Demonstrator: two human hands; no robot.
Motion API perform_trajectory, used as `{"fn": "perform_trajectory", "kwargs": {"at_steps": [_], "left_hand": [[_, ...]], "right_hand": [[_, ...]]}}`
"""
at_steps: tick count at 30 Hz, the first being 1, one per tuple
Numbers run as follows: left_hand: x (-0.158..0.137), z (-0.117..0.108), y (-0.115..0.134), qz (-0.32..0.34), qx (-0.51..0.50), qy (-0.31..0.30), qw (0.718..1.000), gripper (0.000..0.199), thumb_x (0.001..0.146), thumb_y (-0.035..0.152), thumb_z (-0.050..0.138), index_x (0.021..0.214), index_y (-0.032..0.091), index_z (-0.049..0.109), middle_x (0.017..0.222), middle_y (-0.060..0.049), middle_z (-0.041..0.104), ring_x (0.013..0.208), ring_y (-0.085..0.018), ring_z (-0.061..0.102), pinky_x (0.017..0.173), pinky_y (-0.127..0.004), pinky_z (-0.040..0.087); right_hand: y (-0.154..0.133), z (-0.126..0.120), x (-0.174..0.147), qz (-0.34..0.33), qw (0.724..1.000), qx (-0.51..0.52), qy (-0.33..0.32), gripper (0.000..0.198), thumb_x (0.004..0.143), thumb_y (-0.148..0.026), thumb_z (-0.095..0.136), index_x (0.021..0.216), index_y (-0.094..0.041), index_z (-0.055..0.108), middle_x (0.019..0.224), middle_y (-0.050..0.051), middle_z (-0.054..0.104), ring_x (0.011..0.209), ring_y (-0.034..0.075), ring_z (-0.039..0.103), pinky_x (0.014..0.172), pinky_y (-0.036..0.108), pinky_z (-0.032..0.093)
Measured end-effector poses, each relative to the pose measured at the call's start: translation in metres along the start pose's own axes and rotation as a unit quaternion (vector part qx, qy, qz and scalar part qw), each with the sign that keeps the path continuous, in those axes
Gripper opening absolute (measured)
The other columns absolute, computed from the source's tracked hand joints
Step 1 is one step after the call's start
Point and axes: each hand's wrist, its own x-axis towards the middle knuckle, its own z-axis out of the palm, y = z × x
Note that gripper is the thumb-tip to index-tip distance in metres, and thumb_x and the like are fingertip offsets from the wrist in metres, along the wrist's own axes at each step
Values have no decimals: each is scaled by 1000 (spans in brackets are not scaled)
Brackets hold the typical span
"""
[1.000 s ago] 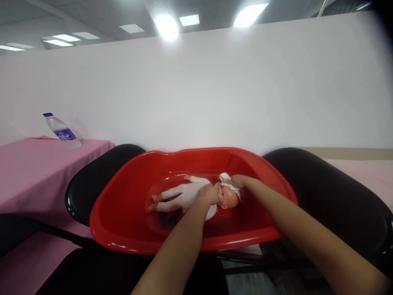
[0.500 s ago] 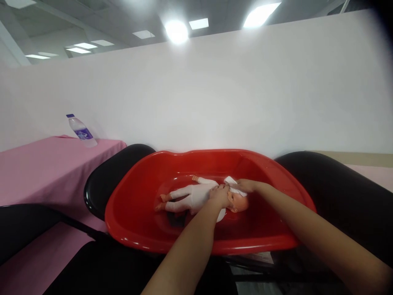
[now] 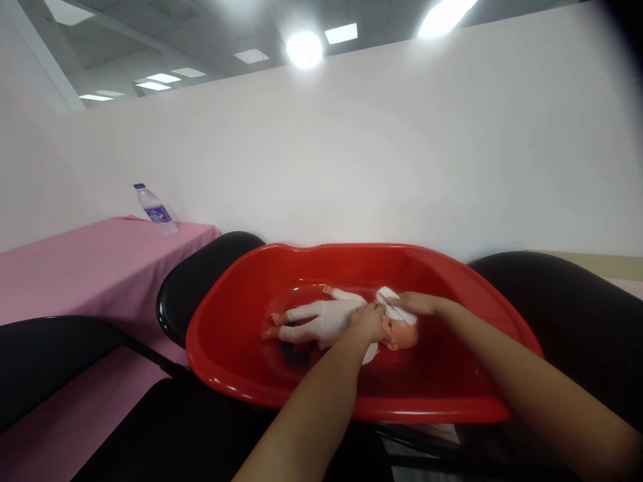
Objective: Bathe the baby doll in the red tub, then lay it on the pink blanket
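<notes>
A baby doll [image 3: 326, 320] in white clothes lies on its back in a red baby bathtub [image 3: 236, 361], feet to the left and head to the right. My left hand [image 3: 368, 320] grips the doll at its upper chest and neck, fingers partly hidden. My right hand [image 3: 416, 303] presses a folded white cloth [image 3: 392, 296] against the side of the doll's head, its fingers closed on the cloth. Part of the doll's face is covered by my hands and the cloth.
Black chairs [image 3: 205, 278] surround the tub, another black chair [image 3: 577, 314] at its right. A plastic bottle [image 3: 158, 213] stands on a pink-covered table [image 3: 100, 258] at the left. A white wall [image 3: 351, 154] rises behind.
The whole view has shifted, so the tub and bottle appear farther right. My right hand has moved slightly with the cloth over the doll's head; my left hand keeps its place on the doll.
</notes>
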Motion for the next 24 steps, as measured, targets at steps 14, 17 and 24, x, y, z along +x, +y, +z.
{"fn": "perform_trajectory", "kwargs": {"at_steps": [14,17,24], "left_hand": [[-3,-3,2,-23,-22,0,1000,81,59,63,71,129,32,45,135,-6,52,122,-29,49,102,-47,40],[-2,-2,1,-24,-30,5,999,79,57,63,73,126,32,49,132,-7,53,121,-29,49,102,-45,40],[2,4,-1,-34,-27,7,999,87,60,60,74,137,39,40,140,-2,49,126,-28,46,106,-43,35]], "right_hand": [[4,-7,-7,45,998,37,36,57,78,-65,56,106,-15,63,105,12,69,90,24,64,75,29,50],[-2,-6,-11,-18,996,88,-12,61,71,-58,67,114,-16,58,112,12,67,98,25,63,79,29,51],[16,2,4,-20,994,35,-105,86,55,-35,81,130,-20,41,117,10,62,105,26,60,84,32,51]]}}
